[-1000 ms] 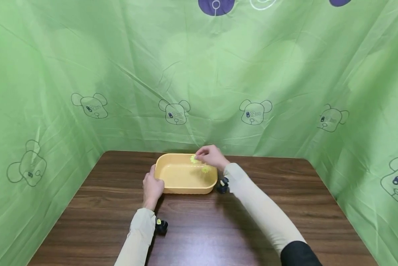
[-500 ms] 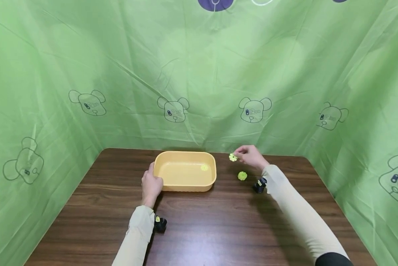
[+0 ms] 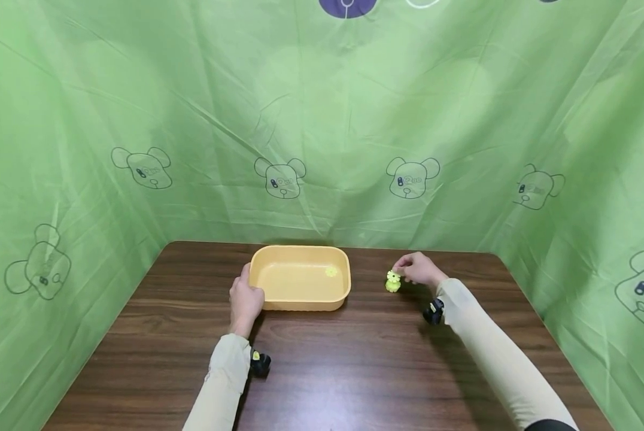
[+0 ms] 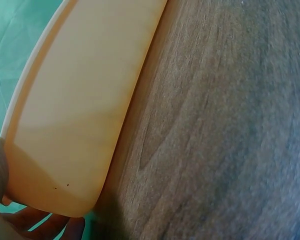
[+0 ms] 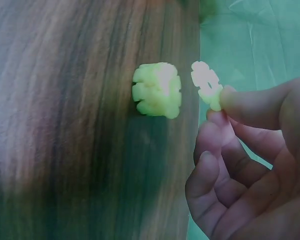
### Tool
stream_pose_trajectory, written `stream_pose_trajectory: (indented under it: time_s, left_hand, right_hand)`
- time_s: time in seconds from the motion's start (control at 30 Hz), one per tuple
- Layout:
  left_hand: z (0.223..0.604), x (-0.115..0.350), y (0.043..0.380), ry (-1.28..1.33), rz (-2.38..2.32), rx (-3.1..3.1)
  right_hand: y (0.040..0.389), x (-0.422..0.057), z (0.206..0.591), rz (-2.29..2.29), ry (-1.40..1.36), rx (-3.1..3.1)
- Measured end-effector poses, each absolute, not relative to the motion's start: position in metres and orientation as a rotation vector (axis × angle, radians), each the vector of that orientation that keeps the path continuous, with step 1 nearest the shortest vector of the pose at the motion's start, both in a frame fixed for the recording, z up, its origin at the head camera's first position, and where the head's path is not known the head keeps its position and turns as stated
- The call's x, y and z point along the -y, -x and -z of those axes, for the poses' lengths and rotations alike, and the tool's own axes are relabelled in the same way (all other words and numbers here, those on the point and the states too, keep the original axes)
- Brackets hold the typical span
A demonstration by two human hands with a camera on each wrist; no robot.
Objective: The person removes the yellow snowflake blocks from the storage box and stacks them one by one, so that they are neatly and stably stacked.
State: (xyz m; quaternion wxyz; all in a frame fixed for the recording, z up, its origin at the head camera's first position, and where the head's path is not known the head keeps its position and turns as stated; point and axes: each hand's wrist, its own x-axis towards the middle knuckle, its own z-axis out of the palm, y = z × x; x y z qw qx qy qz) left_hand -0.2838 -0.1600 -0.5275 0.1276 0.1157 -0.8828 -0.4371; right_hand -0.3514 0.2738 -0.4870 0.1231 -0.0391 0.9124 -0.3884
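A yellow rectangular plastic basin (image 3: 286, 284) stands toward the back of the table. My left hand (image 3: 245, 303) grips its left end, with the thumb at the near corner and fingers (image 4: 47, 225) around the outside. Right of the basin, my right hand (image 3: 420, 269) pinches a thin yellow-green flower-shaped piece (image 5: 206, 84) between thumb and fingertips. Close beside that piece, in the right wrist view, a small stack of similar flower pieces (image 5: 157, 92) sits on the table; a gap shows between them. Another flower piece (image 3: 330, 272) lies inside the basin, toward its right end.
The dark wood-grain table (image 3: 322, 365) extends in front of the basin and to both sides. A green cloth (image 3: 349, 131) with printed bear heads hangs behind and along both sides. Black wrist cameras (image 3: 434, 311) are strapped to both wrists.
My right hand has moved from over the basin's right side to the stack on the right, carrying a flower piece throughout. My left hand keeps its grip on the basin.
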Motion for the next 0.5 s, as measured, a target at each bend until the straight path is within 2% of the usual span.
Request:
stream_pose_trajectory:
  time_s: [0.5]
  left_hand:
    - [0.528, 0.159, 0.284, -0.341, 1.269, 2.568]
  right_hand:
    - [0.343, -0.278, 0.502, 1.087, 0.097, -2.731]
